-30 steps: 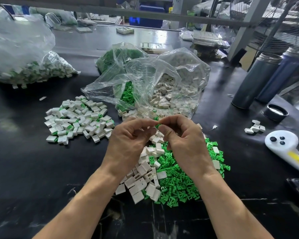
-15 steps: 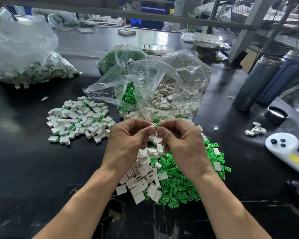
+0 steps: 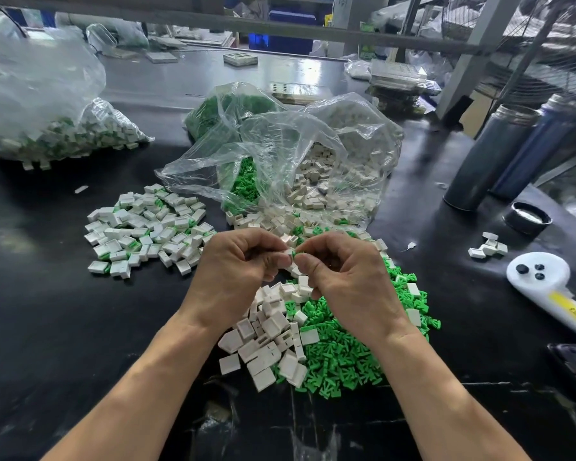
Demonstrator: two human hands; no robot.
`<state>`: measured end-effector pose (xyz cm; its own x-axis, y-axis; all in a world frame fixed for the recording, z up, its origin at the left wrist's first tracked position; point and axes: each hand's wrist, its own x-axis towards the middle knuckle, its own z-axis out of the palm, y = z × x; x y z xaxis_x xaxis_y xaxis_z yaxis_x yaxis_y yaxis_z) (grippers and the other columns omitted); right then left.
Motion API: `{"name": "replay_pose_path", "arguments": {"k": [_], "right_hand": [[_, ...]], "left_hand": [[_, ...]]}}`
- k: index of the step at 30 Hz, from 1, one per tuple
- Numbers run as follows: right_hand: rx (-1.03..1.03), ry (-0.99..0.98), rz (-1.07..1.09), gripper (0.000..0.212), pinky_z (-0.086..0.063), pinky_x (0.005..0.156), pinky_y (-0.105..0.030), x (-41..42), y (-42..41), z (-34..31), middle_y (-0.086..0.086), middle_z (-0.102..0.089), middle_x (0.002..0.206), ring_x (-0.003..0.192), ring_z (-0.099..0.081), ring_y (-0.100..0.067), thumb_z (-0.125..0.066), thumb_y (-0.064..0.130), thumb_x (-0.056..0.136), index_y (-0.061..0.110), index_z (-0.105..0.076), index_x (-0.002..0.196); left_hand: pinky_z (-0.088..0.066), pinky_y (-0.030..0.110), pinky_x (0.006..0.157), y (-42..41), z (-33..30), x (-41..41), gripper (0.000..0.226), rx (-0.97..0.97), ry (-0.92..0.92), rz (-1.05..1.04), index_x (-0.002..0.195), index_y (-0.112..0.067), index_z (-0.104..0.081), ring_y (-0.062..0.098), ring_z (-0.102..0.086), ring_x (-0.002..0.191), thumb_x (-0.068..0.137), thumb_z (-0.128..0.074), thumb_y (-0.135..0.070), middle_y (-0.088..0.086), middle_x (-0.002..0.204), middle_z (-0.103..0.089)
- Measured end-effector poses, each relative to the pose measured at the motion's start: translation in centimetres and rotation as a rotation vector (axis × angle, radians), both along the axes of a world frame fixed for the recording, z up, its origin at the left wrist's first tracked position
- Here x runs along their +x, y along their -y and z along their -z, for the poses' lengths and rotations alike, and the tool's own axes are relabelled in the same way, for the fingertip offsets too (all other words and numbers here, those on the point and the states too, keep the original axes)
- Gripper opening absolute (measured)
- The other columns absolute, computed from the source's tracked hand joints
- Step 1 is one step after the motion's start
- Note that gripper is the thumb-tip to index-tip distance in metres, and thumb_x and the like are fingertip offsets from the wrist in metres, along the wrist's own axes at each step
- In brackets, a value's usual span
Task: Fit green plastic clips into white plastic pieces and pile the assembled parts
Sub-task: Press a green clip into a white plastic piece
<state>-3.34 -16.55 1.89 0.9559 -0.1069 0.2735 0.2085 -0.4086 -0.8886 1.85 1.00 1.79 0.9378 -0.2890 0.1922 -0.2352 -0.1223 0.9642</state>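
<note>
Now | left hand (image 3: 236, 271) grip pinches white piece (image 3: 289, 252) | right hand (image 3: 343, 277) grip pinches green clip (image 3: 300, 250) touching it

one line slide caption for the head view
Both hands, left hand and right hand, pinch a white piece above loose green clips.

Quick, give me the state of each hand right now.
Left hand: closed, pinching a white piece.
Right hand: closed, pinching a green clip against that piece.
</note>
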Motion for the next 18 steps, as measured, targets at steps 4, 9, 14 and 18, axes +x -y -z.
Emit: {"name": "replay_pose_path", "arguments": {"k": [4,9,14,18], "right_hand": [[-0.001,0.017,0.027,0.011,-0.063,0.063,-0.034,-0.08,-0.19,0.02,0.008,-0.074,0.079,0.067,-0.069,-0.011,-0.077,0.012,0.093,0.023,-0.076,0.091],[-0.057,0.031,0.034,0.007,-0.062,0.061,-0.039,-0.11,-0.31,0.11,0.009,-0.072,0.077,0.067,-0.069,-0.012,-0.077,0.013,0.093,0.019,-0.077,0.091],[-0.042,-0.019,-0.001,0.011,-0.063,0.062,-0.041,-0.17,0.15,0.08,0.008,-0.072,0.076,0.065,-0.068,-0.013,-0.076,0.011,0.094,0.021,-0.077,0.091],[-0.05,-0.014,0.0,0.01,-0.062,0.059,-0.034,-0.28,0.1,0.2,0.009,-0.072,0.075,0.063,-0.069,-0.012,-0.077,0.012,0.093,0.021,-0.077,0.091]], "left_hand": [[-0.058,0.021,0.061,0.06,0.01,-0.03,0.019,-0.011,0.006,-0.003,0.084,-0.016,-0.077,0.006,-0.066,0.061,0.085,-0.078,0.003,0.0,0.071,-0.075],[-0.059,0.028,0.061,-0.01,-0.03,-0.08,0.02,0.006,0.014,-0.006,0.082,-0.018,-0.078,0.012,-0.063,0.06,0.083,-0.079,0.002,0.001,0.072,-0.075],[-0.059,0.028,0.061,-0.06,-0.07,-0.05,0.023,0.023,0.012,0.021,0.082,-0.017,-0.078,0.011,-0.064,0.061,0.083,-0.078,0.006,0.001,0.072,-0.075],[-0.059,0.031,0.062,-0.09,-0.1,-0.16,0.021,0.028,0.016,0.024,0.083,-0.015,-0.079,0.014,-0.065,0.062,0.083,-0.079,0.006,0.002,0.072,-0.075]]}}
